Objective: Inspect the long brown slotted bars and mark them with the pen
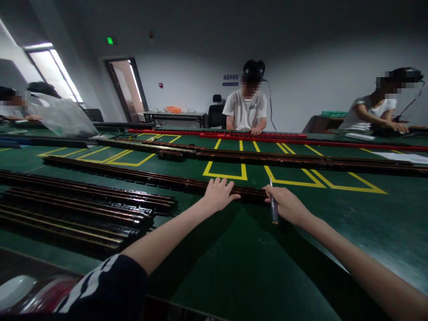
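Observation:
A long, dark strip with copper-coloured lines (133,172) runs across the green table in front of me. My left hand (219,195) lies over this strip near its right end, fingers spread and thumb stretched out to the right. Close to the end of the strip, my right hand (287,204) is closed around a slim screwdriver-like tool (274,210). Its thin metal tip points away from me and its clear-looking handle end hangs below my fingers. Whether the tip touches the strip I cannot tell.
Several similar strips (76,218) lie side by side at the left. Another long row (301,158) crosses farther back, over yellow tape outlines (294,183). Behind a red rail (187,133) a co-worker (247,107) faces me. A plastic bag (67,117) stands at the far left.

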### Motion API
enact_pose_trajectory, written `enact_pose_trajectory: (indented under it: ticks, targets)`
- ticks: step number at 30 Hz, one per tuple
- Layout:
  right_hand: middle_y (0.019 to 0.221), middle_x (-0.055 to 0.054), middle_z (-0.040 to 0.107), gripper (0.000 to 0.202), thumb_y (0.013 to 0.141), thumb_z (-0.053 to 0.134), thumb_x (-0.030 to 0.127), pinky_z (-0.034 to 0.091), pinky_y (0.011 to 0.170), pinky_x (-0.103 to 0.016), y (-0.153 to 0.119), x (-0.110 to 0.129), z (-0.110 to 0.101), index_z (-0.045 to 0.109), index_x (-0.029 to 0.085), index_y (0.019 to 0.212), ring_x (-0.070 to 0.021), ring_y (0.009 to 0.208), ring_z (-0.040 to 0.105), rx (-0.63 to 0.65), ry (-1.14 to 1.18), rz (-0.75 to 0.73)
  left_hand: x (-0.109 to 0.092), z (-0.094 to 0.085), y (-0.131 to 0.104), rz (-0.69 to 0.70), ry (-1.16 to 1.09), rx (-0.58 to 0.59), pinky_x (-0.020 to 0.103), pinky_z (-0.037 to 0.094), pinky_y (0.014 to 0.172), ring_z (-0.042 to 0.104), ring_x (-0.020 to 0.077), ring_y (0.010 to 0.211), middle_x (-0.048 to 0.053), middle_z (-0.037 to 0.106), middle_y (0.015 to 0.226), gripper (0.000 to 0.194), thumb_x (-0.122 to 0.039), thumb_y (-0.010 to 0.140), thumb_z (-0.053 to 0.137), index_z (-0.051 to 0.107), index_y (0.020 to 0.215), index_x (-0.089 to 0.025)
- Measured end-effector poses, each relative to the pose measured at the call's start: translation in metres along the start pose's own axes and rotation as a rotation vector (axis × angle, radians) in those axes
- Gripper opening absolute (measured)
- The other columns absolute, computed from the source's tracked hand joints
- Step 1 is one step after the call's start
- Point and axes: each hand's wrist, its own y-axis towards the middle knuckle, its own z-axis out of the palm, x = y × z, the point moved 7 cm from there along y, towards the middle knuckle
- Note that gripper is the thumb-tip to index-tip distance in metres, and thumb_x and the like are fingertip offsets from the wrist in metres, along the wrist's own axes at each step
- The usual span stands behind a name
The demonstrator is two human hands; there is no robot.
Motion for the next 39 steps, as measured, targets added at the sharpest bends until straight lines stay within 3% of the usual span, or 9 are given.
enact_pose_trajectory:
  ticks: [9, 17, 26, 31, 36, 39]
  targets:
    - [0.084, -0.008, 0.066, 0.011, 0.083, 0.053, 0.017, 0.049, 0.074, -0.042, 0.013, 0.023, 0.012, 0.048, 0.023, 0.075, -0.0260, 0.081, 0.064, 0.038, 0.077, -0.050, 0.022, -0.010, -0.003, -0.094, -0.057, 0.221, 0.055, 0.043, 0.093, 0.056, 0.0368, 0.113, 0.020, 0.060, 0.124, 0.057, -0.054, 0.086, 0.043, 0.055, 0.124, -0.014]
    - [0.081, -0.008, 0.064, 0.013, 0.085, 0.056, 0.017, 0.049, 0.071, -0.040, 0.038, 0.076, 0.037, 0.048, 0.021, 0.074, -0.0231, 0.076, 0.061, 0.047, 0.123, -0.169, 0.076, -0.023, -0.026, -0.212, 0.011, 0.450, 0.044, 0.048, 0.087, 0.062, 0.0321, 0.105, 0.015, 0.062, 0.123, 0.051, -0.050, 0.079, 0.049, 0.057, 0.119, -0.019]
    - [0.083, -0.006, 0.060, 0.014, 0.086, 0.058, 0.020, 0.048, 0.068, -0.034, 0.065, 0.127, 0.060, 0.048, 0.020, 0.077, -0.0198, 0.076, 0.059, 0.069, 0.166, -0.227, 0.144, -0.025, -0.050, -0.372, -0.021, 0.548, 0.027, 0.050, 0.074, 0.066, 0.0222, 0.096, 0.006, 0.070, 0.114, 0.048, -0.044, 0.069, 0.062, 0.064, 0.112, -0.024]
    - [0.082, -0.005, 0.058, 0.016, 0.087, 0.059, 0.023, 0.046, 0.066, -0.030, 0.076, 0.150, 0.071, 0.047, 0.021, 0.077, -0.0186, 0.075, 0.057, 0.037, 0.194, -0.255, 0.150, -0.034, -0.063, -0.461, 0.016, 0.597, 0.030, 0.051, 0.075, 0.066, 0.0241, 0.096, 0.008, 0.071, 0.113, 0.041, -0.037, 0.070, 0.060, 0.068, 0.108, -0.025]
    - [0.084, -0.005, 0.057, 0.013, 0.088, 0.057, 0.023, 0.041, 0.065, -0.027, 0.094, 0.162, 0.082, 0.048, 0.020, 0.080, -0.0179, 0.075, 0.055, 0.036, 0.232, -0.216, 0.143, -0.042, -0.064, -0.524, 0.121, 0.555, 0.047, 0.046, 0.091, 0.064, 0.0287, 0.105, 0.011, 0.069, 0.116, 0.041, -0.019, 0.074, 0.051, 0.068, 0.111, -0.025]
    - [0.083, -0.005, 0.056, 0.009, 0.088, 0.057, 0.024, 0.037, 0.065, -0.026, 0.105, 0.172, 0.090, 0.049, 0.020, 0.083, -0.0180, 0.075, 0.053, 0.037, 0.230, -0.202, 0.143, -0.048, -0.066, -0.557, 0.133, 0.544, 0.051, 0.041, 0.096, 0.062, 0.0300, 0.109, 0.014, 0.067, 0.119, 0.043, -0.011, 0.075, 0.046, 0.068, 0.110, -0.022]
